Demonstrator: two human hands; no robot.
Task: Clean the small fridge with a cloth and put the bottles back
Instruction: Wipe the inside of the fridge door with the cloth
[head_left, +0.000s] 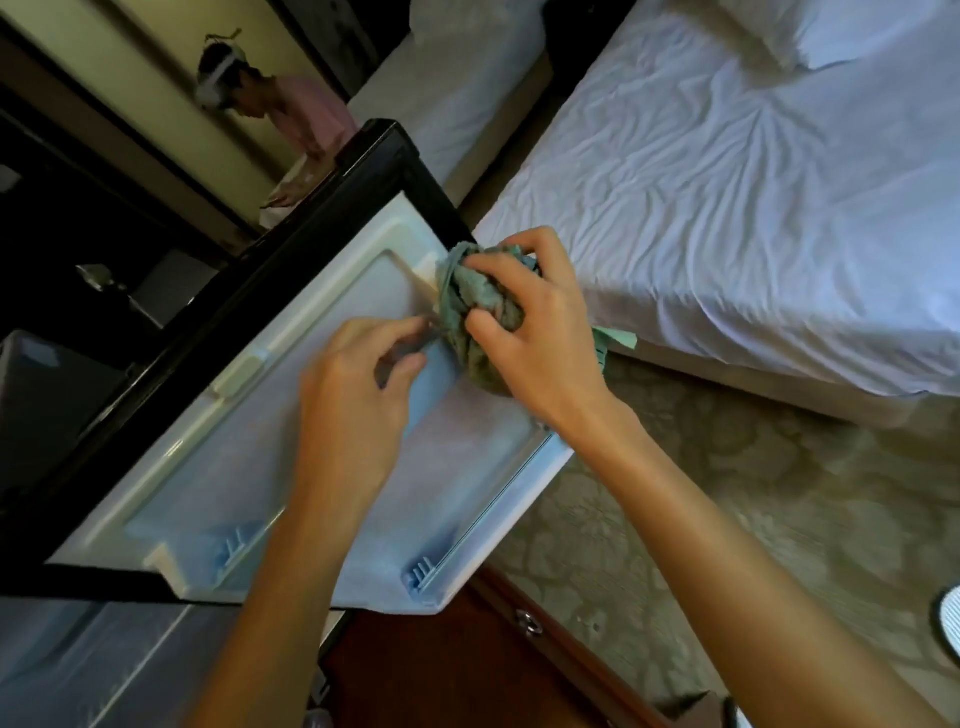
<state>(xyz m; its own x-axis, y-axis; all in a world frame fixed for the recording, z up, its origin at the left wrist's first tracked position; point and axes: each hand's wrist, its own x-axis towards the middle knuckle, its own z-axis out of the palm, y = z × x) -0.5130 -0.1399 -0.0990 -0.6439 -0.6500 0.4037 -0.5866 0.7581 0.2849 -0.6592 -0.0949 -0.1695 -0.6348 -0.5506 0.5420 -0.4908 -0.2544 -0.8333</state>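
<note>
The small fridge's door (218, 467) stands swung open, its white inner liner facing me inside a black frame. My right hand (535, 332) grips a bunched green cloth (478, 306) against the liner's upper right corner. My left hand (358, 384) is over the middle of the liner, its fingers curled toward the cloth's lower edge; whether they pinch the cloth is unclear. The fridge's interior (93, 660) shows at the lower left. No bottles are in view.
A bed with a wrinkled white sheet (753, 197) fills the right. Patterned carpet (727, 509) lies between bed and fridge. A dark wooden cabinet with a metal ring pull (527, 621) sits below the door. A mirror (249, 119) behind reflects a person.
</note>
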